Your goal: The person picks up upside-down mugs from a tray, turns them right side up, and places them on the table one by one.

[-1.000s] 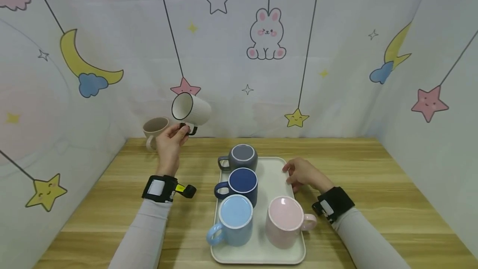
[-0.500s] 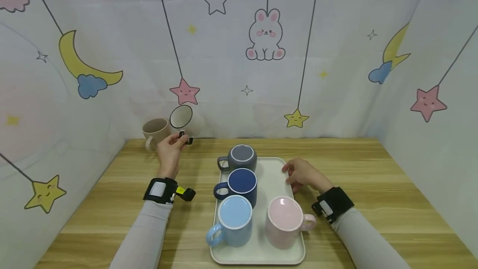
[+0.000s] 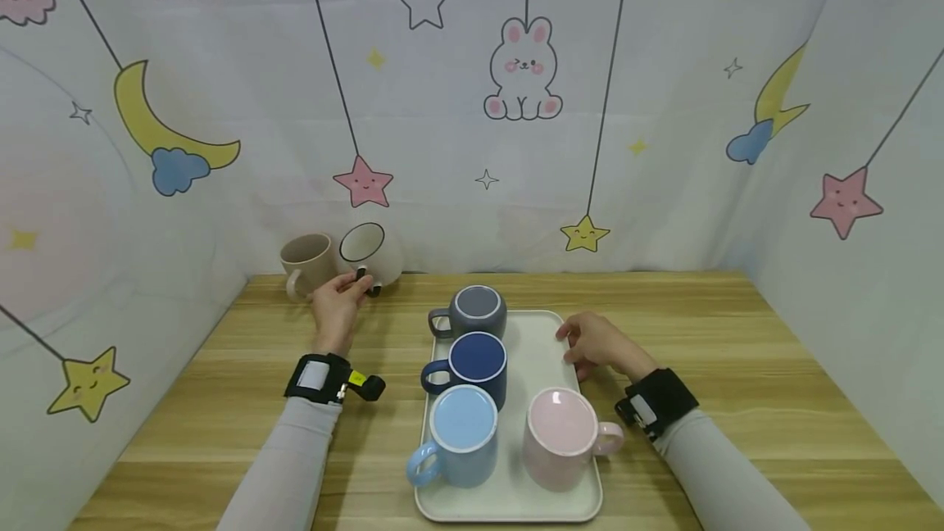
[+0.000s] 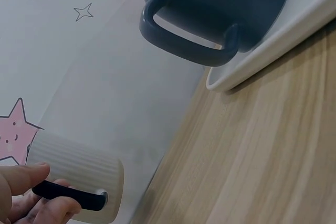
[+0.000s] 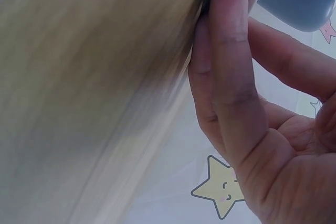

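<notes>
tray (image 3: 571, 498) nearest, white, flat on wooden bench (image 3: 737, 400). light blue mug (image 3: 460, 437) at near left of tray, pink mug (image 3: 562, 437) just beside at near right, handle turned right. dark blue mug (image 3: 474, 365) behind light blue one, grey mug (image 3: 475, 311) behind that, at far left of tray; handles of all three turned left. right hand (image 3: 599, 344) resting at tray's right edge, fingers loosely bent against rim, gripping no mug. farther back and left, off the tray, left hand (image 3: 338, 307) pinching dark handle of white ribbed mug (image 3: 372, 251), thumb above, fingers under. white ribbed mug at bench's far edge near backdrop (image 3: 457, 105), tilted, mouth facing near side; cannot tell whether resting on bench. beige mug (image 3: 306, 260) upright just left of it, almost touching, handle at left.
</notes>
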### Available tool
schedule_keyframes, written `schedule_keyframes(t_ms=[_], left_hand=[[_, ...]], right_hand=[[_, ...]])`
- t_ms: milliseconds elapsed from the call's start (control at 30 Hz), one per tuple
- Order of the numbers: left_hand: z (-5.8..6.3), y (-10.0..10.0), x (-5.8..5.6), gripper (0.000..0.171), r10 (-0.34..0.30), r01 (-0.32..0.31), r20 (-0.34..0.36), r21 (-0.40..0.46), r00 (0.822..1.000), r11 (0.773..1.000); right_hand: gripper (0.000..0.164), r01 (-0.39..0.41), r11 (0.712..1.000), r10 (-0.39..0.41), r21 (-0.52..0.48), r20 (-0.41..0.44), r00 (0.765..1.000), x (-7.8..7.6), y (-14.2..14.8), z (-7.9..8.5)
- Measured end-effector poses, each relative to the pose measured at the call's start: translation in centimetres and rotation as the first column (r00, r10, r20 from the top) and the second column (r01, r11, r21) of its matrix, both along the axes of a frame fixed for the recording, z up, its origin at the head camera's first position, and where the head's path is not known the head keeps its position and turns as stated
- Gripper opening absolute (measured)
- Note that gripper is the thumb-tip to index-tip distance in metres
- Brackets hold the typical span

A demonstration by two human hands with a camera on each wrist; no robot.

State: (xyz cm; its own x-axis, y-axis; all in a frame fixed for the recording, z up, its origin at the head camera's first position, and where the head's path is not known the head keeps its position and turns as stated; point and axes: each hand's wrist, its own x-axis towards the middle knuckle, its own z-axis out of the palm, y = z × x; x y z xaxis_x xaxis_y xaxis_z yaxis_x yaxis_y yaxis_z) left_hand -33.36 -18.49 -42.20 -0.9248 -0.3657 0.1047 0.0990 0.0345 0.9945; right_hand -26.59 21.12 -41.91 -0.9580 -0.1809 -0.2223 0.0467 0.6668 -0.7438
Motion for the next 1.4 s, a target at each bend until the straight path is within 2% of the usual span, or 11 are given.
schedule_keyframes(t_ms=[367,567,833,967,1400], left_hand=[[-0.3,0.3,0.1,0.030,0.016,-0.016,0.009,-0.026,1.000,1.000],[-0.7,0.0,0.1,0.033,0.022,-0.021,0.045,-0.020,0.999,1.000],[-1.1,-0.1,-0.3,0.037,-0.016,0.016,0.079,0.003,0.997,1.000],[-1.2,0.0,-0.4,0.038,-0.029,0.030,0.086,-0.012,0.996,0.999],[-1.4,0.2,-0.8,0.037,-0.044,0.044,0.060,-0.010,0.997,0.999]], right_hand=[[0.032,0.005,1.000,-0.005,0.008,0.007,1.000,0.0,-0.1,0.1],[0.032,0.004,1.000,-0.004,0.012,0.009,1.000,0.0,-0.1,0.0],[0.033,0.003,1.000,-0.003,0.010,0.010,1.000,-0.2,0.0,-0.1],[0.033,0.003,1.000,-0.003,0.003,0.014,1.000,-0.2,0.1,-0.1],[0.034,0.004,1.000,-0.004,0.002,0.011,1.000,-0.2,0.0,0.1]])
